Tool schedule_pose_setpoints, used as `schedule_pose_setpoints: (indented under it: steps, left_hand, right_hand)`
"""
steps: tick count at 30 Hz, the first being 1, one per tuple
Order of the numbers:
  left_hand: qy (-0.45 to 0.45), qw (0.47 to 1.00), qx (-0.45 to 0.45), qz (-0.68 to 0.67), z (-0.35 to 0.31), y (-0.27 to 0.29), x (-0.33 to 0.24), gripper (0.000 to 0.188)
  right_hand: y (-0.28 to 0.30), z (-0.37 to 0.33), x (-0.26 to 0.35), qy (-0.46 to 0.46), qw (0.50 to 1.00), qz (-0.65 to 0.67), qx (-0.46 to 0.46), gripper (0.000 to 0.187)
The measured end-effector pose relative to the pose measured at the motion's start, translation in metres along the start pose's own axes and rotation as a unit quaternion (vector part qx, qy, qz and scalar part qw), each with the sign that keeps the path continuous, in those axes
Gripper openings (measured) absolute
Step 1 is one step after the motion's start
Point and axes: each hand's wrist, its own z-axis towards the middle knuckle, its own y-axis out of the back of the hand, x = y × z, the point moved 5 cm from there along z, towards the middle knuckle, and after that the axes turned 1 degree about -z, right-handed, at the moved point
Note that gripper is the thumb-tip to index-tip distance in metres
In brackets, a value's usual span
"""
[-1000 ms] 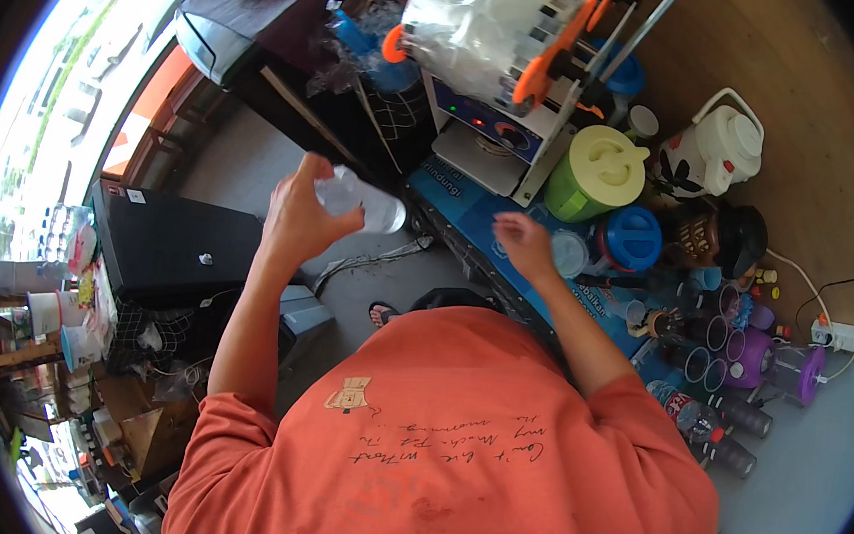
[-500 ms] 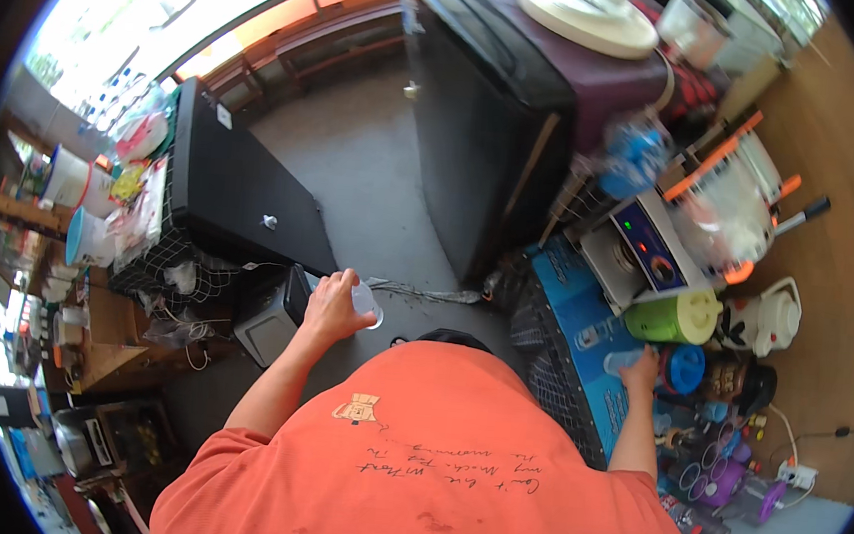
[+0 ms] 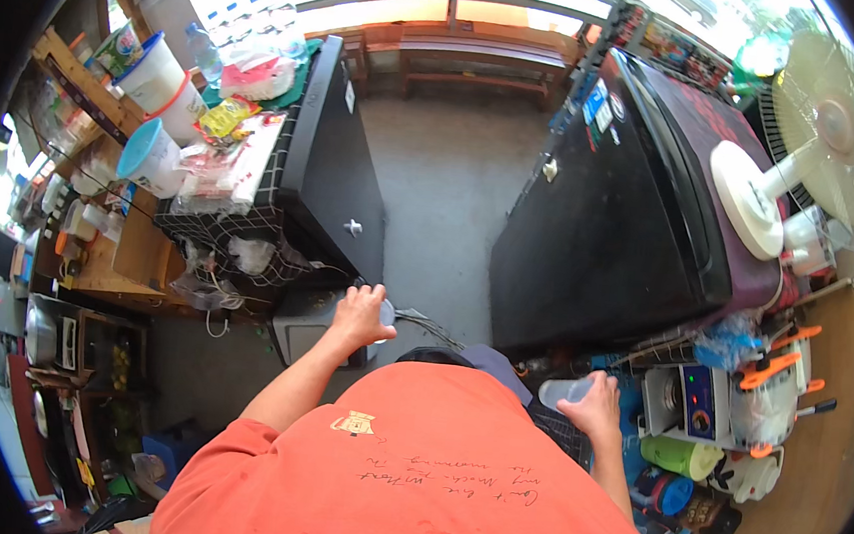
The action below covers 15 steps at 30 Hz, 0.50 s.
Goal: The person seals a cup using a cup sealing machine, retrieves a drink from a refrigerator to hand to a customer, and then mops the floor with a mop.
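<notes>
My left hand (image 3: 358, 318) is closed around a clear plastic cup (image 3: 387, 314), which is partly hidden behind the fingers. It is in front of my body, above a grey box-like appliance (image 3: 314, 330). My right hand (image 3: 597, 406) grips a second clear cup (image 3: 562, 391), tilted onto its side with its mouth toward the left. That cup is in the air, left of a small silver machine with a lit blue panel (image 3: 700, 405). I cannot make out any contents in either cup.
A tall black fridge (image 3: 600, 240) stands ahead right, with a white fan (image 3: 753, 197) on top. Ahead left is a black cabinet (image 3: 341, 150) beside bags and tubs. A green jug (image 3: 668, 455) and several containers crowd the right counter. Grey floor (image 3: 443, 188) runs between, toward a wooden bench (image 3: 483, 59).
My view has turned left, so the surroundings have swung rightward. My right hand has come off the blue-topped counter, carrying its cup toward my middle. My left hand still holds its cup.
</notes>
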Motion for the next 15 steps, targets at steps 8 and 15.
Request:
schedule_pose_setpoints:
  steps: [8, 15]
  left_hand:
    - [-0.009, 1.000, 0.008, 0.013, 0.133, 0.016, 0.004, 0.070]
    - [-0.013, 1.000, 0.012, 0.024, 0.297, 0.035, 0.011, 0.075]
  right_hand:
    - [0.109, 0.112, 0.207, 0.270, 0.947, 0.137, -0.102, 0.073]
    - [0.223, 0.228, 0.307, 0.324, 0.915, 0.138, -0.196, 0.073]
